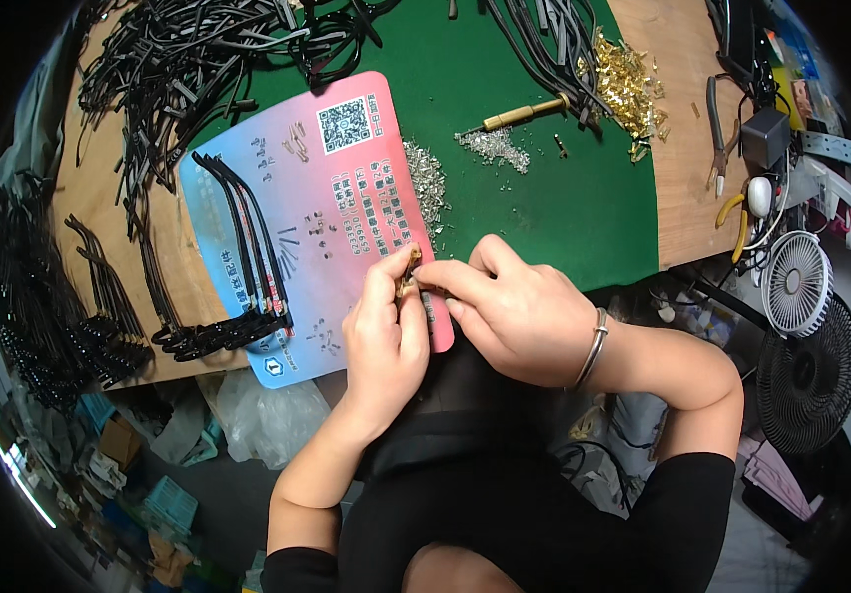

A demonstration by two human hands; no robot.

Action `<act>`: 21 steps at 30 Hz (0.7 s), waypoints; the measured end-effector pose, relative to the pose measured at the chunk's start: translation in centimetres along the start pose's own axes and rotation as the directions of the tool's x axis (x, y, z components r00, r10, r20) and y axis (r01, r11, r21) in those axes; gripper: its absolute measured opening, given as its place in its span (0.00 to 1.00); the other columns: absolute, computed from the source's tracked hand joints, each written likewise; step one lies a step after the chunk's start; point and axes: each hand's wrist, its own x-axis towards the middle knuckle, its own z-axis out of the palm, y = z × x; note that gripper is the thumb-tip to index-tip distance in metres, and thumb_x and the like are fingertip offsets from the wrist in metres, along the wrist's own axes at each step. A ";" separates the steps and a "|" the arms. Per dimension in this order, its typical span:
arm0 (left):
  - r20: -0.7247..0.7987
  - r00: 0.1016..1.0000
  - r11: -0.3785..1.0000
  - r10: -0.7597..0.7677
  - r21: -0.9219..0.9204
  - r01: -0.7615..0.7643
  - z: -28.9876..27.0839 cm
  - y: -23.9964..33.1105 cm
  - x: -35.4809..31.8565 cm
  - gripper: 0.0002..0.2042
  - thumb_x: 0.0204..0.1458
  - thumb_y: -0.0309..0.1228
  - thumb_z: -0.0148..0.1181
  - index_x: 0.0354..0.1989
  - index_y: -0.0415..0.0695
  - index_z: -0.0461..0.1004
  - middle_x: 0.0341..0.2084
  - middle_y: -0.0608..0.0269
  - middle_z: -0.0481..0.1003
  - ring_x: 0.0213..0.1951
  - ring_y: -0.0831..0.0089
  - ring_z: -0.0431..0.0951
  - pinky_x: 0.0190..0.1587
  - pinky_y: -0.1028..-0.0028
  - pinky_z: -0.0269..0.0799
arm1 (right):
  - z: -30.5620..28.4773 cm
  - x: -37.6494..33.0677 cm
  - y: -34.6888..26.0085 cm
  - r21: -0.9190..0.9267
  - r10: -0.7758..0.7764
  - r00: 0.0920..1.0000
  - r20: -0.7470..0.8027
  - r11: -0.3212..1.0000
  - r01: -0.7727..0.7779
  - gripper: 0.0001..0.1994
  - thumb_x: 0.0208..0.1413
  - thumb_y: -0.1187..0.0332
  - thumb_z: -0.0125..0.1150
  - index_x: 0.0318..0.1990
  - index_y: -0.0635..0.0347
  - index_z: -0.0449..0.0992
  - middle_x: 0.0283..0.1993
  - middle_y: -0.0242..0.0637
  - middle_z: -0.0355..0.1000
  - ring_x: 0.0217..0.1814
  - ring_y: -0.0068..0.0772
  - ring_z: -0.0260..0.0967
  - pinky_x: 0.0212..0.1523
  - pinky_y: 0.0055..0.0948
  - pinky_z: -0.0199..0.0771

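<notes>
Small gold-coloured piece: located between the fingertips of both hands, over the right-hand edge of the pink and blue sheet. The left hand pinches it upright between thumb and forefinger. The right hand is curled in close, forefinger reaching to the piece; whether it grips the piece, or something finer, cannot be determined, as the fingers cover the contact.

Surroundings: the sheet lies on a green mat on a wooden counter. Loose silver fittings lie just beyond the hands along the sheet's edge. A brass-handled driver lies farther off, near a heap of gold-coloured parts. Slender black arms rest across the sheet's left part.

Assessment of the step, judged to be fine fingertip handling: the left pinch should hold steady while the right fingertips make small, light adjustments. Working low over the sheet is advisable; a dropped piece could be lost among the silver fittings or over the counter's near edge. Fingers should be kept off the contact point so that alignment can be checked.
</notes>
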 end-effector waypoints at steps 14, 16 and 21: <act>-0.024 0.999 0.993 0.036 0.116 -0.033 0.3 -0.2 0.0 0.17 0.50 0.15 0.45 0.50 0.34 0.67 0.37 0.52 0.75 0.40 0.72 0.76 0.45 0.75 0.69 | -3.4 3.1 -0.9 0.395 0.203 0.852 0.483 0.818 -0.419 0.16 0.59 0.68 0.45 0.52 0.65 0.65 0.44 0.45 0.72 0.45 0.38 0.70 0.47 0.30 0.67; -0.016 0.999 0.994 0.029 0.107 -0.027 0.4 -0.1 0.2 0.17 0.50 0.15 0.45 0.50 0.33 0.66 0.37 0.52 0.75 0.40 0.72 0.76 0.45 0.75 0.69 | -2.5 2.9 -0.1 0.413 0.169 0.896 0.411 0.842 -0.348 0.16 0.59 0.68 0.45 0.52 0.65 0.65 0.44 0.46 0.72 0.45 0.40 0.70 0.47 0.31 0.68; -0.002 0.999 0.995 0.035 0.091 -0.035 0.2 0.1 0.2 0.17 0.49 0.15 0.44 0.49 0.33 0.66 0.38 0.52 0.75 0.41 0.72 0.75 0.46 0.74 0.69 | -1.5 2.8 0.3 0.393 0.140 0.933 0.331 0.879 -0.271 0.16 0.58 0.69 0.45 0.51 0.65 0.66 0.45 0.49 0.71 0.46 0.45 0.70 0.46 0.33 0.68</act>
